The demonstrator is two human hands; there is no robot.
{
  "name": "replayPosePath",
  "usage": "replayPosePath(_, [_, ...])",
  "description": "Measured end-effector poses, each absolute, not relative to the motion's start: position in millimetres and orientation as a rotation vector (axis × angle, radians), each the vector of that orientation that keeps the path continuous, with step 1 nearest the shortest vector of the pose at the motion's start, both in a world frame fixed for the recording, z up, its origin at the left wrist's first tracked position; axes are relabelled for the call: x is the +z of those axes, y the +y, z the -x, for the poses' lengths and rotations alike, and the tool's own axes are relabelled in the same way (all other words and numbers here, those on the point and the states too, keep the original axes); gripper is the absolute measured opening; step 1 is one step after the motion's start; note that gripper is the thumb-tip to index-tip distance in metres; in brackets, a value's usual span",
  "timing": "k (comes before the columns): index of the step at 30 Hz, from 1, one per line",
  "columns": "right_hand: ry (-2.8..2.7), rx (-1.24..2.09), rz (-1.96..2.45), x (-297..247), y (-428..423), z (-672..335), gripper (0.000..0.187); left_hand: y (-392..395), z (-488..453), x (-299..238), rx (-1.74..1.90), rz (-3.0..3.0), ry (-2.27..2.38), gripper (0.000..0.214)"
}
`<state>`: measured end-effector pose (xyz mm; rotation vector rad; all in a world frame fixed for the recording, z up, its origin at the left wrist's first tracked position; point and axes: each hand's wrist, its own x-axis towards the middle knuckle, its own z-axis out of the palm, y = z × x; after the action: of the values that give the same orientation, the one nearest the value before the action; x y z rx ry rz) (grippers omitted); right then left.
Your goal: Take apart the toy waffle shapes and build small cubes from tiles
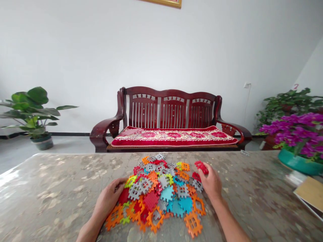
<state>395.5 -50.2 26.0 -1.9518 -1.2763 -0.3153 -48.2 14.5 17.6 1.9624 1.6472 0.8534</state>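
A heap of plastic interlocking building tiles (151, 201) in orange, red, grey, blue and lime lies on the table before me. The tiles have toothed edges, and some have window-like cutouts. At the heap's left edge rests my left hand (109, 196), its thumb and fingers a little apart, beside a dark red tile (123, 196). Past the right edge, my right hand (211, 181) pinches a red interlocking tile (201, 166) between thumb and fingers. Just below that hand lie another red tile (196, 176) and a grey window tile (197, 185).
The table (63, 188) has a patterned, glossy cover. A small grey tile (244, 153) lies at its far edge. On the right stand purple flowers in a teal pot (299, 162) and a tan notebook (311, 193). Beyond is a wooden bench (174, 116).
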Motion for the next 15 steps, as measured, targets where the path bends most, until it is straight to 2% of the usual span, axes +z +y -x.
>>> replayPosePath(6, [-1.086,-0.256,2.060,15,-50,-432,0.058,14,48,18,0.870,-1.954,1.642,0.033])
replayPosePath(15, [-1.117,-0.190,2.186,22,-44,-427,0.057,14,49,16,0.869,-1.950,1.646,0.034])
